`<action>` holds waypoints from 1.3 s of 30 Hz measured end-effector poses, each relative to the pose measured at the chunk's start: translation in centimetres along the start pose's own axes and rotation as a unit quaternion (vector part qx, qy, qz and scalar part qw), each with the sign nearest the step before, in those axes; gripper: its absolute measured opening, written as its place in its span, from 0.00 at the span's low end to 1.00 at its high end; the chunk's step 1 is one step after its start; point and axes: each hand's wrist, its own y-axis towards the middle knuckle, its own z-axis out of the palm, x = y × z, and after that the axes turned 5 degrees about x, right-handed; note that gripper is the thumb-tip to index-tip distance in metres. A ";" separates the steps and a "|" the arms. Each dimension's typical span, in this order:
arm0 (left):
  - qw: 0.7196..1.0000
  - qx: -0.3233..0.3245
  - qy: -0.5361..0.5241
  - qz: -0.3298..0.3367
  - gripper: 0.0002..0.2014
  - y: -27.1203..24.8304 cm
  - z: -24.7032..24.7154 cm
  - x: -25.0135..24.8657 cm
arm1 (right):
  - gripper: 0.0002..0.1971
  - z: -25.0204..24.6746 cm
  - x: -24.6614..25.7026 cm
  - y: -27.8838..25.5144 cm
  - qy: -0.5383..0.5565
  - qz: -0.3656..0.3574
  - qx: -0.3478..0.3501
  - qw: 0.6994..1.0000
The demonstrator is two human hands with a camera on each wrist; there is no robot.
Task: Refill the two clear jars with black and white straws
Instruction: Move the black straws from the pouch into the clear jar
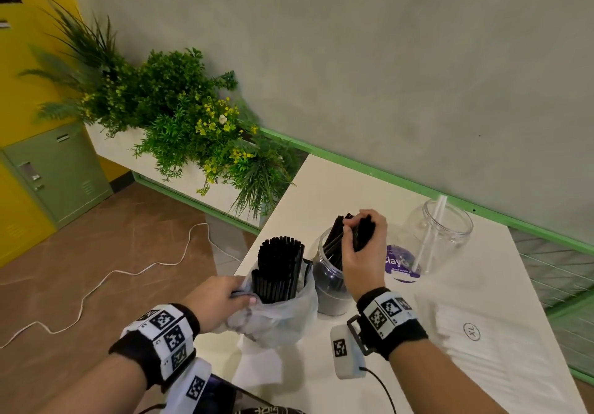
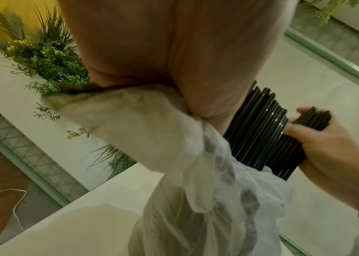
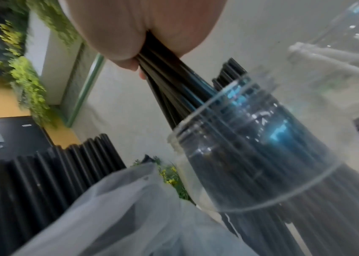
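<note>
Light, stiff, slippery black plastic straws [image 1: 360, 233], gripped near their tops by right hand [image 1: 361, 253], enter clear plastic jar [image 1: 331, 282]; left hand [image 1: 215, 301] pinches thin plastic bag [image 1: 279, 317].

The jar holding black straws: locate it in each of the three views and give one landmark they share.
Head: the jar holding black straws stands at centre, under the right hand.
Left wrist: not visible; only the right hand gripping black straws shows at right.
Right wrist: it fills the right of centre.
Shared landmark: the plastic bag of black straws.
</note>
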 end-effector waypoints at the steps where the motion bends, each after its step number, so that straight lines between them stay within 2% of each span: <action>1: 1.000 0.006 0.002 -0.004 0.13 0.0 0.0 0.1 | 0.20 0.1 -0.6 -0.2 -0.005 0.012 0.001 1.000; 5: 1.000 0.006 0.010 -0.010 0.19 0.1 0.2 0.3 | 0.18 -0.1 -1.8 -0.1 0.004 0.070 0.026 0.997; 9: 1.000 0.004 0.016 -0.006 0.16 0.4 0.4 0.4 | 0.12 -0.7 -2.7 0.3 -0.020 0.159 0.060 0.985; 12: 1.000 0.002 0.008 -0.001 0.14 0.5 0.4 0.7 | 0.07 -1.1 -2.5 0.4 0.020 0.198 0.069 0.978; 19: 1.000 0.003 0.005 0.009 0.13 0.5 0.4 0.8 | 0.06 -2.8 -2.3 0.0 0.004 0.145 0.082 0.986; 22: 1.000 0.007 0.003 0.010 0.15 0.5 0.4 0.9 | 0.13 -3.4 -2.2 -0.1 0.028 0.131 0.072 0.988; 24: 1.000 0.007 -0.002 0.010 0.15 0.6 0.4 1.0 | 0.13 -3.9 -1.9 -0.1 0.024 0.111 0.092 0.989; 26: 1.000 0.008 -0.006 0.007 0.15 0.6 0.4 1.1 | 0.15 -4.4 -1.9 -0.2 -0.056 0.072 0.138 0.986; 28: 1.000 0.007 -0.004 0.007 0.15 0.7 0.5 1.2 | 0.16 -4.8 -1.8 -0.2 -0.150 0.040 0.178 0.972; 31: 1.000 0.004 0.001 0.016 0.15 0.7 0.5 1.1 | 0.20 -5.0 -1.6 -0.1 -0.207 -0.008 0.248 0.946; 33: 1.000 0.002 0.008 0.019 0.18 0.6 0.4 1.0 | 0.26 -5.0 -1.4 0.0 -0.266 -0.036 0.299 0.916; 36: 1.000 0.003 0.012 0.023 0.19 0.5 0.2 1.1 | 0.32 -4.7 -0.9 0.9 -0.389 -0.082 0.305 0.865; 39: 1.000 0.004 0.014 0.023 0.19 0.6 0.2 1.1 | 0.36 -4.1 -0.2 2.8 -0.459 -0.104 0.334 0.817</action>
